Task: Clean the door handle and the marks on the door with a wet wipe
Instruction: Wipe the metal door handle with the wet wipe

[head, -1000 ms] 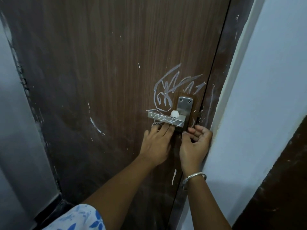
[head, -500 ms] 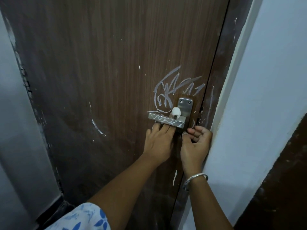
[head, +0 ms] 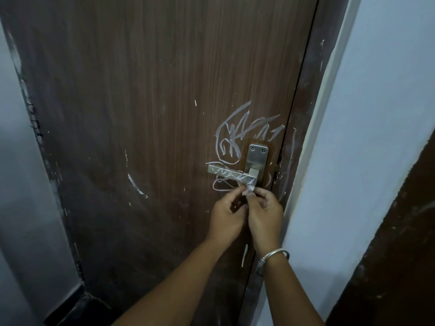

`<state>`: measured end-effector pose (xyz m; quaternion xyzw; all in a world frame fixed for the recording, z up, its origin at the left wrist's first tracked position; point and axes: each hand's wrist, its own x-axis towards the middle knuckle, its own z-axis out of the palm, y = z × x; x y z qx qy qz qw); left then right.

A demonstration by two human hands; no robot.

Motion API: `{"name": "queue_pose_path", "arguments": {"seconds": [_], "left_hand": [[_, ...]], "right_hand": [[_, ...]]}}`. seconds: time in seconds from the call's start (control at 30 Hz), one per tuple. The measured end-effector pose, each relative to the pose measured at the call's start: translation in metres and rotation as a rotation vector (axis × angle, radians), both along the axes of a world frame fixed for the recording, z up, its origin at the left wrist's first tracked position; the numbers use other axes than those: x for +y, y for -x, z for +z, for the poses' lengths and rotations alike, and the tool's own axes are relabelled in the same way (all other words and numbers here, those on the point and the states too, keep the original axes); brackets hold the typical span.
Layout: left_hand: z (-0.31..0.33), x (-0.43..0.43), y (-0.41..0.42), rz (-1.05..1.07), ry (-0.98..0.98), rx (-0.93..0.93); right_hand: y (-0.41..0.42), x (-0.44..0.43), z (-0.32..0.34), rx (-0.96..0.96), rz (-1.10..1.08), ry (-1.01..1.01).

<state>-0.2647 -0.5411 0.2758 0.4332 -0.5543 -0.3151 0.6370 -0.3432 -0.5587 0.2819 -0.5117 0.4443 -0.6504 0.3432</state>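
Steel door handle (head: 229,174) points left, near-level, above the pinched wet wipe (head: 250,189).

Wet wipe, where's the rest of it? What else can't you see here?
- Wet wipe: head view, only a small white corner shows; left hand and right hand cover the rest.
- Handle plate: head view, lower end hidden behind the wipe and hands.
- Door: head view, top cut off by the picture's upper edge.
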Motion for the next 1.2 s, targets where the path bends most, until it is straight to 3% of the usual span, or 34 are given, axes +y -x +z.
{"name": "queue_pose_path", "arguments": {"seconds": [0.07,0.2,0.33,0.63,0.9,1.0,1.2], "left_hand": [[0.008,0.000,0.001,-0.057,-0.034,0.211],[0.017,-0.003,-0.003,-0.102,-0.066,0.332],[0.020,-0.009,-0.004,-0.121,-0.115,0.481],[0.028,-0.019,-0.004,-0.094,-0.127,0.502],[0.037,-0.033,0.005,-0.126,-0.053,0.796],[0.036,-0.037,0.010,-0.138,-0.059,0.807],[0.025,-0.039,0.002,-0.115,-0.103,0.630]], "right_hand": [[-0.006,0.001,0.003,-0.097,0.073,-0.058],[-0.013,0.000,0.013,-0.215,0.071,-0.088],[-0.014,-0.001,0.013,-0.148,0.117,-0.099],[-0.009,0.002,0.001,-0.157,0.080,-0.092],[0.007,-0.006,-0.003,-0.174,0.043,-0.081],[0.011,-0.009,-0.004,-0.133,0.043,-0.064],[0.011,-0.009,-0.009,-0.078,0.066,-0.041]]}}
